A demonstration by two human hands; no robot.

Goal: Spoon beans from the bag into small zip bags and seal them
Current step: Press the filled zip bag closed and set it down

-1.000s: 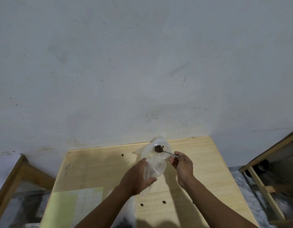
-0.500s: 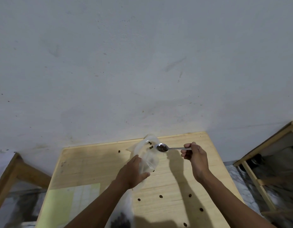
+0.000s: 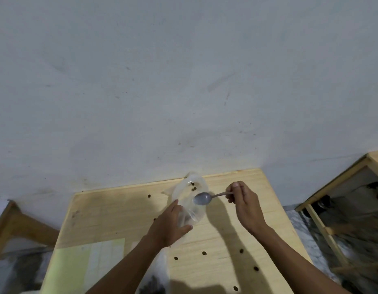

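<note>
Spoon at the zip bag's mouth

Near, the bean bag (image 3: 154, 283) lies at the bench (image 3: 120, 213) edge, loose beans (image 3: 204, 253) scattered right of it. Farther, the left hand (image 3: 170, 227) grips the zip bag (image 3: 190, 200); the right hand (image 3: 244, 200) pinches the spoon (image 3: 202, 198), its bowl over the bag.

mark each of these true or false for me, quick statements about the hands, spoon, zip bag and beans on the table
1. The right hand holds the spoon. True.
2. The spoon's bowl is heaped with beans. False: it looks empty.
3. The left hand holds the small zip bag. True.
4. The zip bag lies flat and sealed on the table. False: it is held up, mouth open.
5. Loose beans lie scattered on the table. True.
</note>
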